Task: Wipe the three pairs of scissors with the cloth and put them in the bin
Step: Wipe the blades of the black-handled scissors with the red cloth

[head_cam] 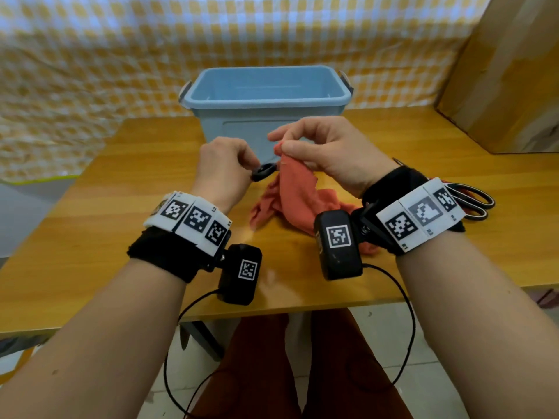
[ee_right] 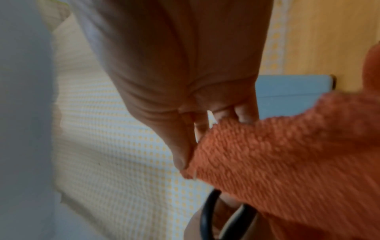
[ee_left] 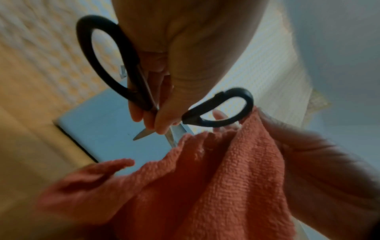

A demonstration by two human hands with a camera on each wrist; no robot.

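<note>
The left hand (head_cam: 223,164) pinches black-handled scissors (ee_left: 141,91) near the pivot, their steel blades parted. The right hand (head_cam: 326,155) pinches a nubby orange cloth (head_cam: 293,198) beside one oval handle loop; its tail droops onto the wooden desk (head_cam: 90,237). Behind stands a smooth blue plastic bin (head_cam: 266,92). More scissors (head_cam: 472,201) lie half hidden behind the right wrist (blades show only from the left wrist).
</note>
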